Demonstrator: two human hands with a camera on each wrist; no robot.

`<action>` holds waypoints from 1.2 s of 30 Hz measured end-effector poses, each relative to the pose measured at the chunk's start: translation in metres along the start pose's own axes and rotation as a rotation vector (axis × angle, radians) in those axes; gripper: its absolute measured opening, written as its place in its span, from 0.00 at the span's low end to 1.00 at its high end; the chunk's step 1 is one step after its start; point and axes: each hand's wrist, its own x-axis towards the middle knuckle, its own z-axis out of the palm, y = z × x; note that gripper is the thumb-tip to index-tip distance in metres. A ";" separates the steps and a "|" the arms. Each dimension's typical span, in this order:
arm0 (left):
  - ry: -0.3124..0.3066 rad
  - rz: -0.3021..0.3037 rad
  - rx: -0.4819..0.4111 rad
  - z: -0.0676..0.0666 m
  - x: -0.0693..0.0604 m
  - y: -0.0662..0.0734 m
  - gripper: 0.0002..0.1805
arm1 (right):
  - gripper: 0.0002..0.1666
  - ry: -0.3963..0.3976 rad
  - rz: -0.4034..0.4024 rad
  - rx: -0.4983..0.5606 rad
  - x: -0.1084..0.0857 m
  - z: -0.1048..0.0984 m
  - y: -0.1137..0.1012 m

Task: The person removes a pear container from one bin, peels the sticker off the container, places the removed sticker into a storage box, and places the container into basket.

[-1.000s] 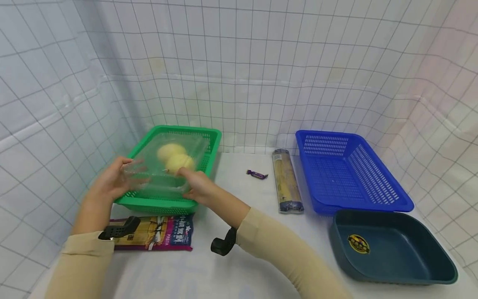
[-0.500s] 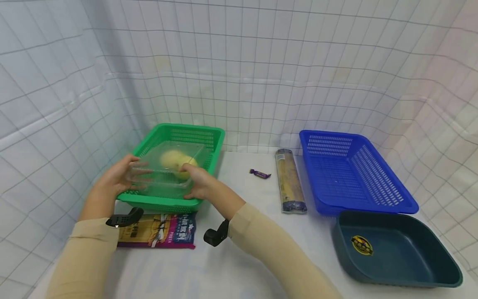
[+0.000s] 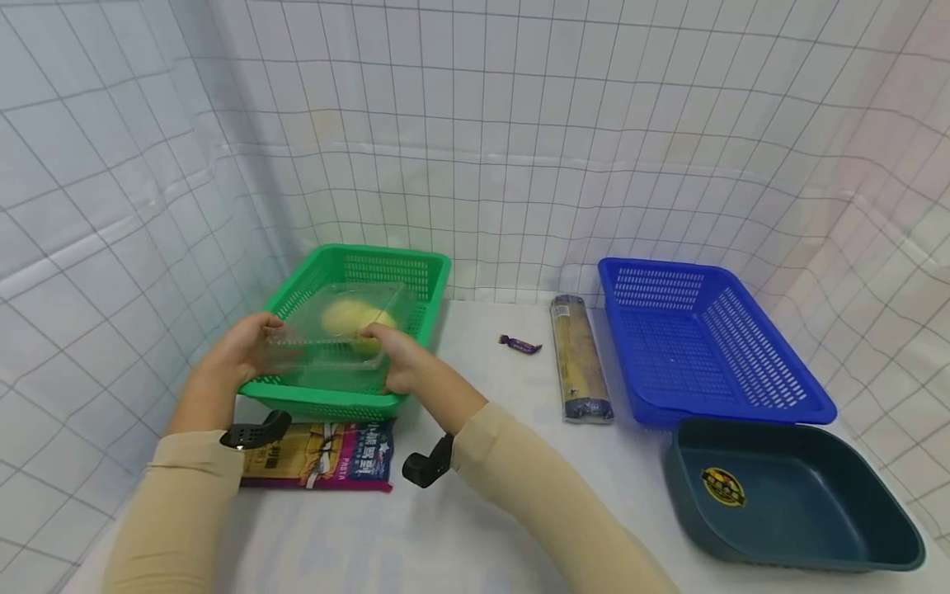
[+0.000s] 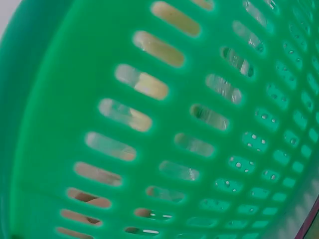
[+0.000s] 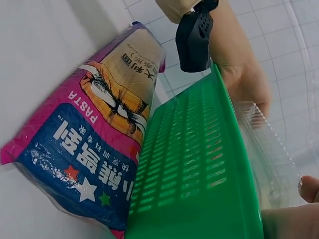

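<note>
A clear plastic box (image 3: 319, 353) with pale yellow rounded pieces (image 3: 345, 317) inside sits low within the green basket (image 3: 319, 402). My left hand (image 3: 241, 351) grips the box's left side, its fingers seen blurred through the plastic. At the near right corner my right hand (image 3: 404, 359) holds it, thumb on top. In the left wrist view the slotted wall of the green basket (image 4: 55, 99) covers most of the box. The right wrist view has the clear box (image 5: 271, 159) behind the basket's rim, with part of my right hand (image 5: 294, 219) at its edge.
A pasta packet (image 3: 326, 458) lies in front of the green basket. Rightward are a purple-wrapped candy (image 3: 520, 345), a long noodle packet (image 3: 581, 359), a blue basket (image 3: 668, 346) and a dark teal tub (image 3: 779, 495). Grid-patterned cloth (image 3: 519, 165) walls the back and sides.
Both hands have lowered the clear box a little, from tilted and raised over the green basket to lying down inside it. The head view has shifted slightly. The other items stay put.
</note>
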 end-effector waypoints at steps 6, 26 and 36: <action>0.030 0.016 0.079 0.000 -0.002 -0.001 0.31 | 0.51 0.084 -0.049 0.007 -0.002 0.004 0.005; 0.206 0.148 0.427 0.016 -0.003 -0.006 0.37 | 0.40 0.096 -0.539 -0.391 -0.049 -0.026 0.001; 0.479 0.281 0.488 0.040 -0.026 0.006 0.32 | 0.35 -0.060 -1.020 -0.542 -0.083 -0.098 -0.014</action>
